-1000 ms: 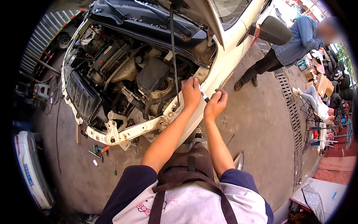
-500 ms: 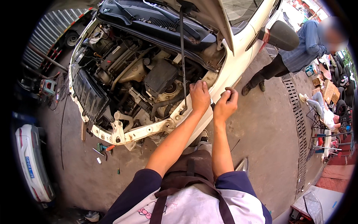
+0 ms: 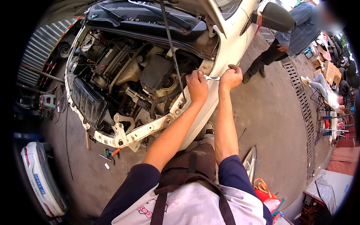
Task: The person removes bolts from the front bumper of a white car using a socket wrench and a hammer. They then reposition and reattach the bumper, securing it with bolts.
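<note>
Over the front fender [image 3: 214, 98] of a white car, both my hands are raised close together. A short shiny metal wrench [image 3: 213, 78] spans the gap between them. My left hand [image 3: 197, 88] is closed around its left end, beside the edge of the engine bay. On the other end, my right hand [image 3: 230, 79] is closed with its fingers curled; the part inside the palm is hidden. Left of my hands lies the open engine bay, with a black box-shaped cover [image 3: 154, 72] and a grimy hose [image 3: 162, 100].
A prop rod [image 3: 173, 52] rises from the front panel [image 3: 148, 129] to the raised hood. A side mirror [image 3: 276, 17] juts out ahead. One person in blue [image 3: 300, 22] stands at right; another sits farther back. Tools including a power drill [image 3: 108, 152] lie on the floor.
Both hands have moved slightly up, and the silver wrench now shows between them. My view has shifted, bringing an orange-handled bag in at lower right. The standing person's hand has lowered.
</note>
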Demonstrator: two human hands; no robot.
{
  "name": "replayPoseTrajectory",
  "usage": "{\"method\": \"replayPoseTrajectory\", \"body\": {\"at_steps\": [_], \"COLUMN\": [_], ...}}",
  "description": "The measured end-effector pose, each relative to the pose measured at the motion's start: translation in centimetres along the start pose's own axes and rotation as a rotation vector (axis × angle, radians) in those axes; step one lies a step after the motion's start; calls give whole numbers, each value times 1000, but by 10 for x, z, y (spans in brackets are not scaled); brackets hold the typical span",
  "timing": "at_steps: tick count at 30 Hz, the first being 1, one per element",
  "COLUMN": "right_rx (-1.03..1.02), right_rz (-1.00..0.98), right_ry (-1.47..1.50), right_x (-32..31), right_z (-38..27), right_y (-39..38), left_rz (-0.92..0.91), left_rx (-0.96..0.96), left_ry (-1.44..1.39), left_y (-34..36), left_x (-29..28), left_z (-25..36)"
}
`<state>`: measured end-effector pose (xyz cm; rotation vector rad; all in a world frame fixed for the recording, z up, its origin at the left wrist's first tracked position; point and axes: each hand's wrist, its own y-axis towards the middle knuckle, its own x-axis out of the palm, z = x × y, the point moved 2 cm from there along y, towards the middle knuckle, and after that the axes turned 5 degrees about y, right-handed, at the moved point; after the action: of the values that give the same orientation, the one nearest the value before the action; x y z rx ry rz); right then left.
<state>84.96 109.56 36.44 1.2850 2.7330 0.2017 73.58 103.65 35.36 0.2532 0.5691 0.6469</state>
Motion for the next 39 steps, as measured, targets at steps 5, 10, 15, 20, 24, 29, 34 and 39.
{"method": "replayPoseTrajectory", "body": {"at_steps": [5, 10, 15, 20, 24, 29, 34, 39], "right_rx": [-40, -114, -113, -239, -240, -175, -241, -312], "right_rz": [-85, -29, -101, -72, -31, -31, -75, -80], "right_ry": [89, 42, -28, 61, 36, -29, 11, 23], "right_x": [-28, -42, -3, -26, -53, -8, -24, -43], "right_z": [8, 30, -10, -5, 15, -16, 0, 18], "right_y": [-43, -89, 7, -36, -96, 2, -26, -87], "left_rz": [-41, -76, -26, -43, -106, -38, -87, -77], "left_rx": [-21, -28, -22, -33, -39, -78, -104, -63], "left_ry": [-38, -37, -26, -36, -29, -12, -45, -42], "left_y": [4, -2, -1, 1, 0, -6, -1, 1], "left_x": [-7, -7, -1, -6, -9, -3, -9, -9], "left_z": [4, 4, 4, 1, -4, 1, 6, -2]}}
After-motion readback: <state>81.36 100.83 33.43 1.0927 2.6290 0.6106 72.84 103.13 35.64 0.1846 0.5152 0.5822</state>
